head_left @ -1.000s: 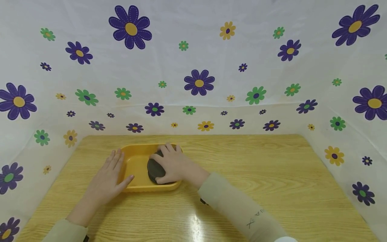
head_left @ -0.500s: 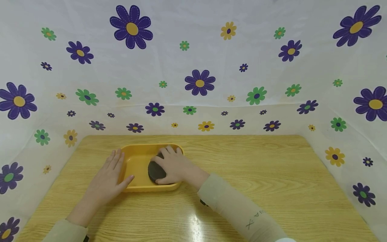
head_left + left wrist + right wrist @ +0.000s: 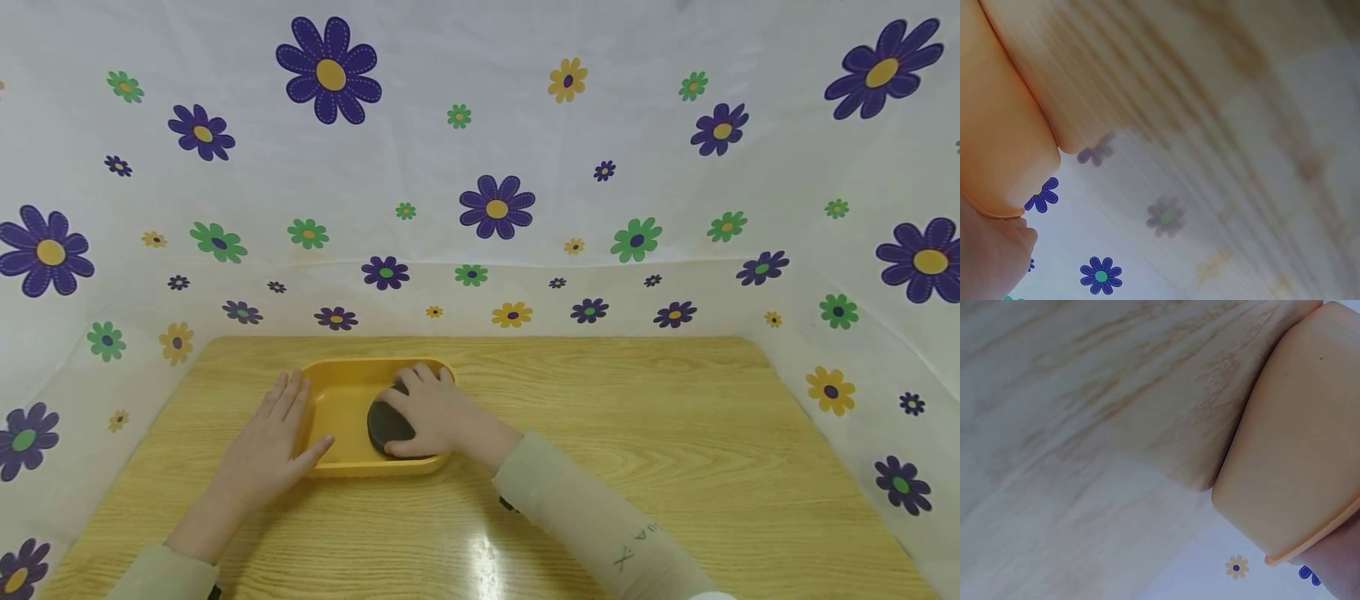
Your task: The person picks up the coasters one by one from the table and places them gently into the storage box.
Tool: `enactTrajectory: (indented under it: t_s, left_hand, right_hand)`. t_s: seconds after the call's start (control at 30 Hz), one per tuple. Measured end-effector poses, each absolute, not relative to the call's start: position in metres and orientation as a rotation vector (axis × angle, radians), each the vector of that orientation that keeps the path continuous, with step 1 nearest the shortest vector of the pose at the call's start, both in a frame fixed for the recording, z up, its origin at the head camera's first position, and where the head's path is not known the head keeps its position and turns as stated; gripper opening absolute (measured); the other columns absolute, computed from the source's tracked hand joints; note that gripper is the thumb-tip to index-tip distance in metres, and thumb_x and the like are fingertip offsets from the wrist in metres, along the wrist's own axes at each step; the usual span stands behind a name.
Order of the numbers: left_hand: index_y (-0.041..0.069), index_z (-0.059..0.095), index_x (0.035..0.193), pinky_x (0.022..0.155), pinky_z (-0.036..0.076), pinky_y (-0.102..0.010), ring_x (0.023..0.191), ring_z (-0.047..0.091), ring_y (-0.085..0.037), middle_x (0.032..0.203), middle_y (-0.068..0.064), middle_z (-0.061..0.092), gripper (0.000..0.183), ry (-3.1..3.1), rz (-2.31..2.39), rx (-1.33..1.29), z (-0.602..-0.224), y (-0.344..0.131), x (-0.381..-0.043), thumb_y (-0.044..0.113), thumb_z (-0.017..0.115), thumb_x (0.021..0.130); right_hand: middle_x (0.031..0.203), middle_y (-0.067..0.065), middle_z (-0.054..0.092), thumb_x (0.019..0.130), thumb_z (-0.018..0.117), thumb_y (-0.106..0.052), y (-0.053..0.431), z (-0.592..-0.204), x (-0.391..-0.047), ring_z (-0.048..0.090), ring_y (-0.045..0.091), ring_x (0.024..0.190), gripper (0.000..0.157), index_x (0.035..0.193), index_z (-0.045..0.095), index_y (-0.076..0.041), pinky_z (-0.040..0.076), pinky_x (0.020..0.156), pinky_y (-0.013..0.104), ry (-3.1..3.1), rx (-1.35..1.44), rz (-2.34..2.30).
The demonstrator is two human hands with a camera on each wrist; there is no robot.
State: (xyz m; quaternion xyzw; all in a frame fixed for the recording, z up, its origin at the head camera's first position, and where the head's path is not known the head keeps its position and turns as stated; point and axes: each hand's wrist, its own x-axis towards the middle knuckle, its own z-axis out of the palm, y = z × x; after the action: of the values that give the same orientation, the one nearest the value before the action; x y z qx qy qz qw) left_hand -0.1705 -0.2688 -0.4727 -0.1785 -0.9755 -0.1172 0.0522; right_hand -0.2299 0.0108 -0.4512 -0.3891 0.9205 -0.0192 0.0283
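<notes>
A yellow rectangular tray [image 3: 337, 429] with rounded corners stands on the table, left of the middle. In its right end lies a dark, round, flat-looking object [image 3: 388, 429], partly covered by my right hand [image 3: 435, 412]. That hand grips it from above, thumb at the near edge and fingers bent over the far side. My left hand [image 3: 262, 450] rests along the tray's left rim, fingers straight and thumb reaching over the near left corner. Both wrist views show the tray's outer wall, with part of the left hand [image 3: 991, 256] and right hand [image 3: 1335, 562] at the rim.
The wood-grain table [image 3: 637, 458] extends to the right of the tray and in front of it. A white cloth [image 3: 420, 150] printed with purple, green and yellow flowers encloses the back and both sides.
The dark round object's lower edge layer, seen a second ago, no longer shows, and it appears to lie flatter. Both hands and the tray stay in nearly the same place.
</notes>
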Motion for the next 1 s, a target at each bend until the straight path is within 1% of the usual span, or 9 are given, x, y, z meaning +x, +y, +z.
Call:
enactTrajectory:
  t_s: [0.27,0.37,0.5,0.63,0.73,0.77,0.87,0.97,1.0]
  left_hand:
    - [-0.011,0.023,0.164,0.138,0.009,-0.05,0.162,0.018,-0.05,0.174,-0.03,0.016,0.094,-2.956,-0.357,-0.549,-0.475,-0.269,-0.171,0.056,0.055,0.105]
    - [-0.011,0.023,0.164,0.138,0.009,-0.05,0.162,0.018,-0.051,0.174,-0.03,0.015,0.094,-2.959,-0.351,-0.552,-0.474,-0.269,-0.171,0.056,0.055,0.105]
    - [-0.011,0.022,0.164,0.138,0.007,-0.048,0.162,0.018,-0.051,0.174,-0.031,0.014,0.094,-2.958,-0.349,-0.56,-0.473,-0.269,-0.171,0.055,0.055,0.105]
    - [-0.011,0.022,0.164,0.138,0.005,-0.047,0.161,0.018,-0.052,0.174,-0.031,0.014,0.094,-2.945,-0.349,-0.576,-0.471,-0.269,-0.171,0.054,0.055,0.105]
    - [-0.012,0.022,0.164,0.138,0.008,-0.052,0.161,0.018,-0.053,0.174,-0.032,0.014,0.094,-2.944,-0.341,-0.59,-0.47,-0.27,-0.171,0.054,0.056,0.105]
    - [-0.012,0.023,0.163,0.137,0.011,-0.055,0.161,0.019,-0.053,0.174,-0.032,0.015,0.095,-2.941,-0.329,-0.595,-0.47,-0.27,-0.172,0.054,0.056,0.104]
    - [-0.012,0.024,0.163,0.135,0.017,-0.061,0.16,0.02,-0.054,0.173,-0.033,0.016,0.097,-2.956,-0.288,-0.605,-0.468,-0.27,-0.173,0.057,0.056,0.103]
    - [-0.012,0.026,0.163,0.132,0.023,-0.065,0.16,0.022,-0.053,0.173,-0.032,0.018,0.098,-2.963,-0.241,-0.611,-0.467,-0.27,-0.175,0.06,0.056,0.103]
    - [-0.011,0.026,0.163,0.132,0.022,-0.065,0.16,0.021,-0.053,0.173,-0.032,0.019,0.099,-2.968,-0.235,-0.615,-0.467,-0.27,-0.175,0.06,0.056,0.102]
  right_hand:
    - [0.158,0.007,0.048,0.098,0.062,-0.064,0.02,-0.446,-0.228,0.044,0.028,0.145,0.066,0.154,0.05,-0.03,0.042,0.119,0.058,2.864,-1.23,-0.087]
    - [0.158,0.007,0.048,0.098,0.063,-0.063,0.025,-0.44,-0.226,0.044,0.028,0.146,0.067,0.155,0.051,-0.029,0.042,0.119,0.057,2.871,-1.239,-0.108]
    - [0.158,0.009,0.048,0.099,0.063,-0.061,0.035,-0.432,-0.225,0.042,0.028,0.146,0.067,0.155,0.051,-0.027,0.044,0.115,0.053,2.872,-1.251,-0.131]
    - [0.159,0.01,0.047,0.1,0.063,-0.06,0.047,-0.427,-0.225,0.042,0.029,0.147,0.066,0.155,0.051,-0.026,0.043,0.116,0.053,2.888,-1.258,-0.142]
    - [0.158,0.009,0.049,0.1,0.063,-0.059,0.057,-0.424,-0.224,0.044,0.029,0.146,0.066,0.155,0.051,-0.026,0.043,0.117,0.053,2.911,-1.255,-0.145]
    - [0.157,0.009,0.049,0.1,0.063,-0.059,0.061,-0.423,-0.224,0.044,0.029,0.145,0.065,0.154,0.051,-0.026,0.043,0.117,0.053,2.92,-1.255,-0.149]
    - [0.155,0.009,0.052,0.1,0.064,-0.058,0.074,-0.422,-0.223,0.046,0.03,0.143,0.065,0.154,0.052,-0.025,0.043,0.118,0.054,2.937,-1.244,-0.179]
    - [0.152,0.01,0.053,0.099,0.067,-0.055,0.09,-0.421,-0.222,0.048,0.031,0.142,0.065,0.154,0.052,-0.023,0.041,0.119,0.056,2.955,-1.224,-0.219]
    - [0.152,0.011,0.054,0.099,0.067,-0.053,0.095,-0.421,-0.222,0.048,0.031,0.142,0.065,0.154,0.052,-0.022,0.041,0.119,0.057,2.963,-1.217,-0.234]
